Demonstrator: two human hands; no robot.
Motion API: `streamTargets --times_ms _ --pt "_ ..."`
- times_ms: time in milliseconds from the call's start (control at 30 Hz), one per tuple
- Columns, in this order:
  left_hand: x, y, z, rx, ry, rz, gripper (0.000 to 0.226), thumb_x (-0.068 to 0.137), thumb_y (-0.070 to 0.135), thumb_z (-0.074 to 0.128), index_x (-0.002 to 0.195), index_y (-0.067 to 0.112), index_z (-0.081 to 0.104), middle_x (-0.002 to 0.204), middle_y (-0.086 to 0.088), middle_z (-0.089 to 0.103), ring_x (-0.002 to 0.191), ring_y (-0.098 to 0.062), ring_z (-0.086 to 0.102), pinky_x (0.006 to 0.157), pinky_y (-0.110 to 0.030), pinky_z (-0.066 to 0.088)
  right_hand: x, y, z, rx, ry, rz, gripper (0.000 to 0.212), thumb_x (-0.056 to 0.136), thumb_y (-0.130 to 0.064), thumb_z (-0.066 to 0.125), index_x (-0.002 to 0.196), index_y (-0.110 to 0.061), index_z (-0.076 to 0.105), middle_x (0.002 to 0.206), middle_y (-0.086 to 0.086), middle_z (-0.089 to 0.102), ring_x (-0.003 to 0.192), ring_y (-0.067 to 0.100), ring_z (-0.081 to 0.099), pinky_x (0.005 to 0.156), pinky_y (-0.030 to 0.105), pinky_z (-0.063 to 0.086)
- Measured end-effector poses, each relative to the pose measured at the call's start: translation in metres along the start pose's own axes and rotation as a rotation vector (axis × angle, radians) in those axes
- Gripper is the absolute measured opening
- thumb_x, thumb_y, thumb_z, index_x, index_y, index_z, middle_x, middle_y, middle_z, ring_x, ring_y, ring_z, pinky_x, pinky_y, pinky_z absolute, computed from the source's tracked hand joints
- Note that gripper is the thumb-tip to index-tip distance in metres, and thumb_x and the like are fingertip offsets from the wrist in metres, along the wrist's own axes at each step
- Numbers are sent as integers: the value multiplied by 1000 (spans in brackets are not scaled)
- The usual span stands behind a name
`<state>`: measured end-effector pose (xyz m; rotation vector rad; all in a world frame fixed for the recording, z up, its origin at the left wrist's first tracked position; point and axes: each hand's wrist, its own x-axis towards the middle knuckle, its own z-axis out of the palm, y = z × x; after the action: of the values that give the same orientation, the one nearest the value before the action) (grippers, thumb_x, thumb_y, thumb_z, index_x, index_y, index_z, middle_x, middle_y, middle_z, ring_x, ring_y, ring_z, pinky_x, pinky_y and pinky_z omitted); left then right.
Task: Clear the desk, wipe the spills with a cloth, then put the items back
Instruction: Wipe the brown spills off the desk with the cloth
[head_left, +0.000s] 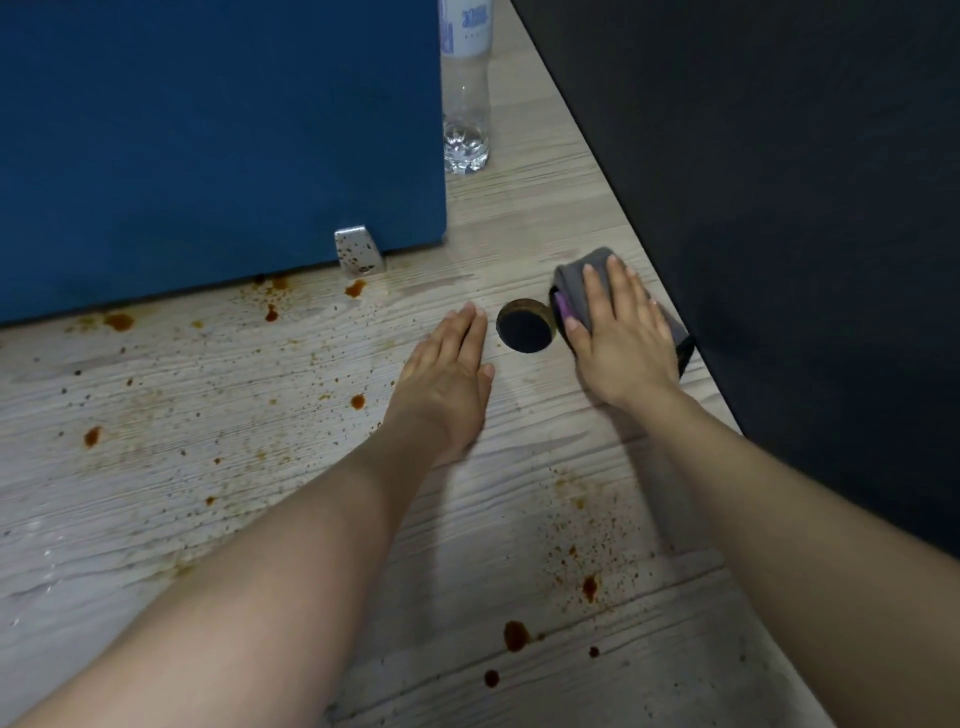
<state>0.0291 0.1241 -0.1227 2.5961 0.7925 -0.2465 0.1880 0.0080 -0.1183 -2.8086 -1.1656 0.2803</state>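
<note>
1. the step now looks like wiping. the right hand (618, 332) lies flat with straight fingers, pressing the cloth (574, 278) onto the surface (156, 519).
2. the left hand (449, 371) lies flat on the surface too, fingers straight, holding nothing.
3. to wipe well, i think: keep the cloth flat, press down, and slide it left to the brown spots (118, 321).
4. go around the hole (525, 332), so the cloth does not dip in.
5. the cloth is under the right hand, just right of the hole. the left hand is just left of the hole, apart from the cloth.
6. more spots sit near the front edge.
</note>
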Motion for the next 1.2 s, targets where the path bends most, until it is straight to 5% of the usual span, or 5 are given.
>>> streamTargets --times_ms 233,467,800,967,1200 --pt "2 -4 0 -73 4 41 57 104 32 20 151 17 -7 159 3 -13 145 -13 -12 117 -28 -8 -3 -12 0 -32 -31 35 62 101 -43 18 151 -17 -8 158 7 -15 145 20 -14 117 36 -6" --pt "-40 -24 -12 -14 116 9 55 103 28 26 152 12 5 160 0 -3 146 -17 -3 117 -28 -5 -37 -56 10 -54 -53 -121 60 101 -41 17 151 -17 -8 158 7 -16 145 22 -16 115 35 -10" --pt "-68 -48 -5 58 -86 -18 57 102 39 9 143 22 -26 150 8 -34 137 -8 -30 117 -30 -11 -51 -67 17 -32 -83 -196 64 102 -39 20 148 -16 -17 154 6 -27 143 20 -21 112 31 -15" --pt "-67 -49 -8 63 -147 -37 57 102 40 9 142 24 -29 148 10 -36 136 -6 -32 118 -31 -10 -30 -65 12 13 -82 -215 57 103 -36 19 151 -19 -7 158 3 -14 146 17 -10 116 31 -7" --pt "-64 -50 -11 31 -208 -44 58 102 40 10 144 25 -27 148 10 -36 137 -7 -31 115 -30 -14 -37 -54 13 152 -57 -235 69 93 3 43 151 -21 14 159 0 7 146 18 6 116 25 4"
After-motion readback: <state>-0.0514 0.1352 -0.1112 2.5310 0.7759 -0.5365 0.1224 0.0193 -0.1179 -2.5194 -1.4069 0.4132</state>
